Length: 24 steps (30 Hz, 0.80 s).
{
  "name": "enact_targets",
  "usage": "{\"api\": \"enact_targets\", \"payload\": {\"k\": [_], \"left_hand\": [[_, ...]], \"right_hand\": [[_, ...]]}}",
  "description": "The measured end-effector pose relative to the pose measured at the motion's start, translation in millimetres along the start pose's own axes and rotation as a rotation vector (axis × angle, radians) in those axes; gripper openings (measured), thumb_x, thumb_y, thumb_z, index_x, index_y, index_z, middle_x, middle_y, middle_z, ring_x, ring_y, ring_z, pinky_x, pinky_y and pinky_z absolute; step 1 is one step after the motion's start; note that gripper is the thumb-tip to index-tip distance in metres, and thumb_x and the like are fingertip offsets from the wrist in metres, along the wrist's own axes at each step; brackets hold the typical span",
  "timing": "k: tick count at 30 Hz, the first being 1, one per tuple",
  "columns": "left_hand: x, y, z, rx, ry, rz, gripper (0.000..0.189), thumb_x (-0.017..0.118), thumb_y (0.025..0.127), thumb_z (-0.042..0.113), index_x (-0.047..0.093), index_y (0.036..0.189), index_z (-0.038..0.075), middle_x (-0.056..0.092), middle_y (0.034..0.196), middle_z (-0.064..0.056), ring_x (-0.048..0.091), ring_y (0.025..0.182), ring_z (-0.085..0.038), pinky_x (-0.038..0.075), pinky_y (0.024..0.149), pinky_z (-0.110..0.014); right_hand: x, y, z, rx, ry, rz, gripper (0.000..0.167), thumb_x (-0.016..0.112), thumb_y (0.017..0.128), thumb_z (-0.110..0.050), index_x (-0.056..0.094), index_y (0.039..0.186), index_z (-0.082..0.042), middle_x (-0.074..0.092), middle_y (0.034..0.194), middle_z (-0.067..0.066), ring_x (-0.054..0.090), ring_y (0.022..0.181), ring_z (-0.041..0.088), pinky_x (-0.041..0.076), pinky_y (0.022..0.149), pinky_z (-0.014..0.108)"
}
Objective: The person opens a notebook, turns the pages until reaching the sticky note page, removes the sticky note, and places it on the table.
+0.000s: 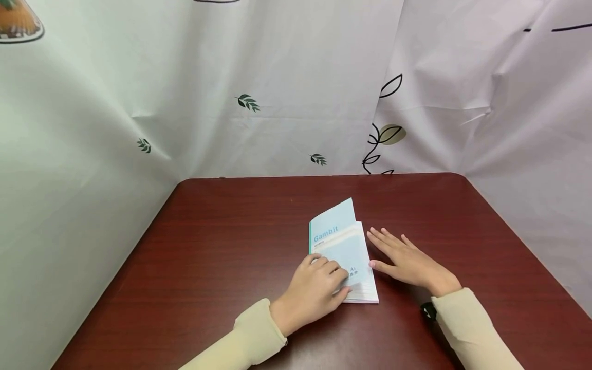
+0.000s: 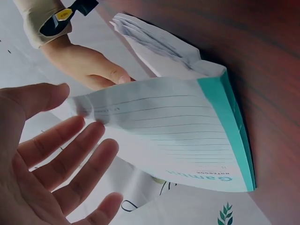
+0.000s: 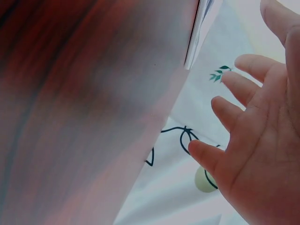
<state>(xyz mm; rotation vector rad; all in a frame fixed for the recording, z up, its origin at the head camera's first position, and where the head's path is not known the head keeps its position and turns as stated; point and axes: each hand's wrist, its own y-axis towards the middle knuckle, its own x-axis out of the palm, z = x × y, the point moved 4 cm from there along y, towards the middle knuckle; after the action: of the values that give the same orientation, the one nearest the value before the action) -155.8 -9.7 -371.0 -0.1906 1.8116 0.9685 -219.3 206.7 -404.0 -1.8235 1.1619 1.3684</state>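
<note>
A pale blue notebook (image 1: 335, 218) with "Gambit" printed on its front lies on the table, its green spine on the left. Its front cover (image 2: 173, 126) is lifted and bent, showing white pages at the right and lower edge. My left hand (image 1: 316, 288) pinches the free edge of this cover between thumb and curled fingers. In the left wrist view the thick block of pages (image 2: 159, 49) stands apart from the cover. Just right of the notebook, my right hand (image 1: 407, 259) hovers or rests with straight, spread fingers, holding nothing; whether it touches the page edge I cannot tell.
The dark red-brown wooden table (image 1: 222, 246) has rounded far corners. White curtains (image 1: 296, 77) with leaf prints hang behind it and along both sides. A dark band (image 1: 428, 311) shows at the right sleeve cuff.
</note>
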Motion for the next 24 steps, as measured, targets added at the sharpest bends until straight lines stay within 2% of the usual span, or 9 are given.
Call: {"api": "enact_targets", "payload": {"k": [9, 16, 20, 24], "left_hand": [[-13.1, -7.5, -6.8, -0.073, -0.048, 0.108, 0.030, 0.072, 0.081, 0.036, 0.069, 0.106, 0.019, 0.069, 0.097, 0.010, 0.064, 0.079, -0.007, 0.047, 0.085, -0.032], [-26.4, -7.1, -14.8, -0.131, -0.086, 0.153, 0.041, 0.067, 0.082, 0.031, 0.063, 0.119, 0.013, 0.070, 0.103, 0.005, 0.067, 0.089, -0.010, 0.048, 0.087, -0.034], [-36.4, -7.1, -21.8, -0.164, -0.098, 0.177, 0.039, 0.066, 0.081, 0.027, 0.064, 0.118, 0.013, 0.070, 0.103, 0.003, 0.067, 0.087, -0.012, 0.049, 0.087, -0.036], [-45.8, -7.7, -31.4, -0.199, -0.108, 0.219, 0.031, 0.067, 0.078, 0.024, 0.068, 0.107, 0.014, 0.070, 0.095, 0.004, 0.066, 0.082, -0.012, 0.049, 0.084, -0.037]], "right_hand": [[4, 2.6, -8, -0.024, 0.001, -0.045, 0.075, 0.055, 0.090, -0.055, 0.035, 0.149, -0.013, 0.032, 0.156, 0.005, 0.026, 0.144, 0.035, 0.016, 0.111, 0.063], [7, 5.9, -16, -0.060, -0.014, -0.075, 0.074, 0.056, 0.090, -0.054, 0.038, 0.147, -0.010, 0.036, 0.154, 0.007, 0.028, 0.143, 0.036, 0.018, 0.110, 0.065], [9, 7.2, -19, -0.072, -0.017, -0.101, 0.077, 0.058, 0.088, -0.056, 0.039, 0.147, -0.010, 0.036, 0.154, 0.007, 0.028, 0.143, 0.036, 0.018, 0.109, 0.065], [10, 7.4, -21, -0.095, 0.007, -0.118, 0.084, 0.062, 0.084, -0.058, 0.039, 0.146, -0.008, 0.037, 0.153, 0.009, 0.028, 0.142, 0.038, 0.019, 0.108, 0.067]]}}
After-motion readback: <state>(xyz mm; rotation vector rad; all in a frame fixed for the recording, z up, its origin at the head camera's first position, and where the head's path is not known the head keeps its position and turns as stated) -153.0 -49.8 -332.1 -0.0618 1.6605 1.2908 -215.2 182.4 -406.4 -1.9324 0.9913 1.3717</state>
